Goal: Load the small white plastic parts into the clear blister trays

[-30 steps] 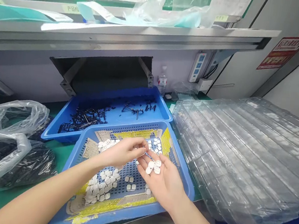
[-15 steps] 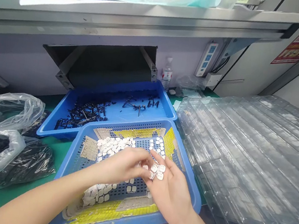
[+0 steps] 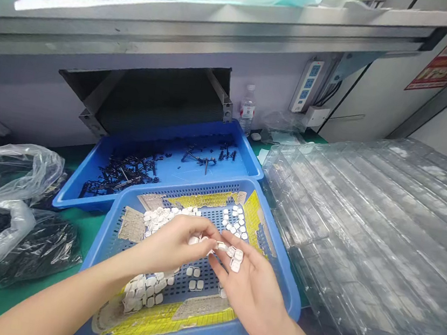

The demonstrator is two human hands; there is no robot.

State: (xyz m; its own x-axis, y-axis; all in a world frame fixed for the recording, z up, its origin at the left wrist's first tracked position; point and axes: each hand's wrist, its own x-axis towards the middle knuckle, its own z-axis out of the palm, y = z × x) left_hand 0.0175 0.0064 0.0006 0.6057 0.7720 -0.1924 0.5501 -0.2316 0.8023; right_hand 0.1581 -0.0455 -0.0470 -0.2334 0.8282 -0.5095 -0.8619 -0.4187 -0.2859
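Observation:
My left hand (image 3: 173,245) and my right hand (image 3: 247,287) are close together above a blue perforated tray (image 3: 203,331) lined with worn yellow-and-tan paper. The left fingertips pinch small white square pieces (image 3: 198,239). Several similar pieces (image 3: 235,260) rest on the spread fingers of my right hand. More white pieces lie in loose heaps in the tray, one heap (image 3: 143,291) below my left wrist and another (image 3: 233,220) just beyond my right fingers. My hands hide the tray's middle.
Behind stands a second blue tray (image 3: 166,168) holding black plastic parts. Stacked clear plastic trays (image 3: 361,244) fill the right side. Plastic bags of black items (image 3: 2,205) lie on the green bench at left. A metal shelf runs overhead.
My hands have come closer together, with the left fingertips now at the white pieces by my right hand. The view has tilted slightly.

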